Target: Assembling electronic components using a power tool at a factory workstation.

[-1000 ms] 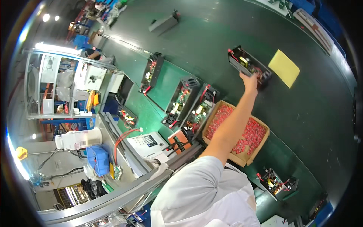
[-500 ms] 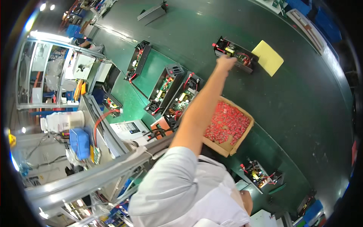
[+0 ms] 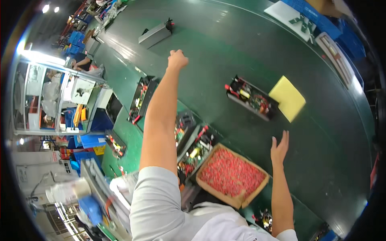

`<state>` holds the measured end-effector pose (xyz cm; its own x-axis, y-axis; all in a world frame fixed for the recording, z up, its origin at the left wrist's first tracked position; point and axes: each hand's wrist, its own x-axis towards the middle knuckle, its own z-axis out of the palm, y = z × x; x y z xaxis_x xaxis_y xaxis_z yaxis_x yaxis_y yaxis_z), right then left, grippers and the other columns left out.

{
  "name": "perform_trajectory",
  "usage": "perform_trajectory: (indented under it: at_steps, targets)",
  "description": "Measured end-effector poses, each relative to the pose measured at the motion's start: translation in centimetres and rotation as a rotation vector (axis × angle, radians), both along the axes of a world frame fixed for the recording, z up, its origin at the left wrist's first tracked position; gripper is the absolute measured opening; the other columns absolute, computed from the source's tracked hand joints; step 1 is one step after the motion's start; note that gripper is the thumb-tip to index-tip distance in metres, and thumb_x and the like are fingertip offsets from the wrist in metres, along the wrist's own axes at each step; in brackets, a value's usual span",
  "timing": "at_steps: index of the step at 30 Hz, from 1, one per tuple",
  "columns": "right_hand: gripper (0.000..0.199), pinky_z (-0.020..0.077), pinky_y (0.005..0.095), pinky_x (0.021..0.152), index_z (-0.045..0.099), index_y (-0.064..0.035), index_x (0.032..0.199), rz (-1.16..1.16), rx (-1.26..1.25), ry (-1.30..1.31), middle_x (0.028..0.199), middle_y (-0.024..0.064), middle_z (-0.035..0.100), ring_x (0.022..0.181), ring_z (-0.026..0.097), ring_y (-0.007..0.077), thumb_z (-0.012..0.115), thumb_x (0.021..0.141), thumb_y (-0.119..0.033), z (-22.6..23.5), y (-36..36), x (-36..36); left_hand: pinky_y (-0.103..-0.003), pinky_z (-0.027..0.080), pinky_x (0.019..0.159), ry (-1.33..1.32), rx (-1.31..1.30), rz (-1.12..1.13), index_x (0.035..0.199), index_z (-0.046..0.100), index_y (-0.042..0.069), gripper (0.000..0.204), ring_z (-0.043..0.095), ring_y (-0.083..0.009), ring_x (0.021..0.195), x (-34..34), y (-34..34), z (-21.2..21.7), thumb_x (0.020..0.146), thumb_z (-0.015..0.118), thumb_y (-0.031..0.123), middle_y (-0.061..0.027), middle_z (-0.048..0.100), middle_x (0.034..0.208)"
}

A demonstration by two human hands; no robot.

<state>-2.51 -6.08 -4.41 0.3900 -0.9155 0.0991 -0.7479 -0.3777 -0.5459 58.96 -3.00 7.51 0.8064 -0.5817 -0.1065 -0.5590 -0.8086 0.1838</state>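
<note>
My left hand [image 3: 177,60] reaches far over the dark green conveyor belt, fingers slightly bent and apart, with nothing visible in them. Just beyond it lies a grey metal-cased electronic unit [image 3: 156,35], with a gap between them. My right hand [image 3: 280,148] is open above the belt, fingers stretched and thumb apart. Farther off from it, an open-topped power supply unit [image 3: 251,98] with a circuit board and red terminals lies beside a yellow sheet [image 3: 286,98]. Neither is touched. Between my arms sits a cardboard box [image 3: 262,185] of many small red parts [image 3: 231,170].
More open units stand to the left, including one with a black case [image 3: 140,98] and one beside the box [image 3: 197,150]. Another unit [image 3: 264,220] is near my right forearm. A white bottle [image 3: 69,190] and a blue container [image 3: 90,209] are at lower left. Another person [image 3: 82,62] is at far left.
My left hand has left the open unit by the yellow sheet and swung left toward the grey-cased unit. My right hand has come up from beside my body over the belt. The view has shifted.
</note>
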Motion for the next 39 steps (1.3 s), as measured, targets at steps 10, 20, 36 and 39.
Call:
perform_trajectory:
  at_steps: [10, 20, 36, 39]
  targets:
    - [0.056, 0.0256, 0.0524, 0.118, 0.038, 0.0035, 0.152, 0.064, -0.194, 0.426, 0.160, 0.0220, 0.036, 0.146, 0.035, 0.0408, 0.048, 0.106, -0.027, -0.8, -1.1, 0.9, -0.065, 0.032, 0.115, -0.325, 0.212, 0.082, 0.159, 0.026, 0.017, 0.085, 0.022, -0.0428, 0.152, 26.1, -6.0, -4.3, 0.083, 0.064, 0.015, -0.0105, 0.018, 0.169]
    - [0.042, 0.0293, 0.0563, 0.113, 0.050, 0.0105, 0.135, -0.173, 0.456, 0.610, 0.146, 0.0362, 0.042, 0.134, 0.038, 0.0542, 0.043, 0.109, -0.022, -3.5, 4.1, -12.9, -0.060, 0.032, 0.112, -0.428, 0.273, 0.032, 0.156, 0.032, 0.020, 0.096, 0.031, -0.0370, 0.148, 40.2, -9.9, -7.9, 0.073, 0.079, 0.026, -0.0198, 0.045, 0.153]
    - [0.057, 0.0294, 0.0532, 0.117, 0.036, 0.0018, 0.153, 0.065, -0.248, 0.526, 0.158, 0.0225, 0.038, 0.143, 0.039, 0.0431, 0.040, 0.109, -0.035, 0.8, -1.5, 2.9, -0.048, 0.040, 0.111, -0.778, -0.213, -0.509, 0.124, 0.055, 0.005, 0.062, 0.052, -0.0402, 0.121, 15.5, -1.8, -0.8, 0.066, 0.073, -0.005, -0.0164, 0.058, 0.119]
    - [0.051, 0.0301, 0.0524, 0.117, 0.044, 0.0025, 0.146, 0.045, -0.146, 0.402, 0.155, 0.0227, 0.042, 0.141, 0.040, 0.0436, 0.055, 0.102, -0.020, 1.8, -1.4, 3.4, -0.049, 0.044, 0.109, -0.510, -0.393, -0.566, 0.120, 0.056, 0.009, 0.051, 0.047, -0.0371, 0.133, 5.0, -4.0, 4.2, 0.072, 0.067, -0.005, -0.0105, 0.057, 0.126]
